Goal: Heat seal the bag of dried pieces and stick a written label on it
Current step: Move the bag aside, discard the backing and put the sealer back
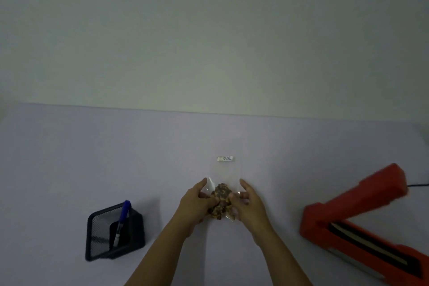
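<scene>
Clear plastic makes the bag (226, 174) faint where it lies flat near the middle of the pale surface (92, 158), its far end carrying the written label (224, 158) and its near end bunched round the dried pieces (220, 202). The left hand (197, 202) and right hand (249, 202) grip that near end from either side, fingers curled onto the lump, probably to gather the contents. By the surface's right edge the red heat sealer (362, 206) stands with its arm lifted, within easy reach, and a mesh pen holder (113, 232) sits near left; whether the seam is made I cannot tell.
</scene>
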Tool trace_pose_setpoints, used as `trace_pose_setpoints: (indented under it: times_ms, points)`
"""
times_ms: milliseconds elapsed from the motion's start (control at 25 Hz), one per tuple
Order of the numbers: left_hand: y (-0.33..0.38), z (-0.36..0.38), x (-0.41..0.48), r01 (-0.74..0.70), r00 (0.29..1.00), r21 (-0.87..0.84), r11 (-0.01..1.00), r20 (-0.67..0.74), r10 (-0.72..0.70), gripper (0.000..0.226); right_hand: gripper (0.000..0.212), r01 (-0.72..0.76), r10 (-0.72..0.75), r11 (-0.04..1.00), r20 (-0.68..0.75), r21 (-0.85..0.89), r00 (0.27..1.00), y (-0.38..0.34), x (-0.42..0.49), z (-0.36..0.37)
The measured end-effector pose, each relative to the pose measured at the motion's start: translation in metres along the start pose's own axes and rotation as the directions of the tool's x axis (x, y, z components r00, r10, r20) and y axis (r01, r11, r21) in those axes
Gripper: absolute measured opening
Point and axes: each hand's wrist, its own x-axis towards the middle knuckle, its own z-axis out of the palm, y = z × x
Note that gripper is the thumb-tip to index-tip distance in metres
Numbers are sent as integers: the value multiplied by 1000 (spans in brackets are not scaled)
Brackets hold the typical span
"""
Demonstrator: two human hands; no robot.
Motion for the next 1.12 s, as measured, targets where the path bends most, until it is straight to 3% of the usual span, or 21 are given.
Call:
trace_pose_setpoints:
  times_ms: [280,640,800,960,1040,1120]
  points:
    - [35,-2,79,-70,990,98,993,-118,81,68,59,38,-44,995,-58,-94,997,-29,84,14]
    - [54,4,95,-55,988,187,981,-133,81,68,60,74,-112,927,-85,-367,990,-47,101,12]
    - [57,1,79,-77,982,275,958,-143,120,67,58,93,-184,821,-106,-564,977,-49,93,8]
    - [55,-7,47,-130,958,416,900,-181,222,66,49,257,-370,705,-33,-661,928,-49,57,14]
    - [53,-14,14,-243,902,485,840,-206,380,58,45,365,-457,615,62,-698,887,-46,30,25]
    - [42,-27,-26,-314,795,591,743,-264,546,52,45,445,-480,472,202,-761,854,-34,1,40]
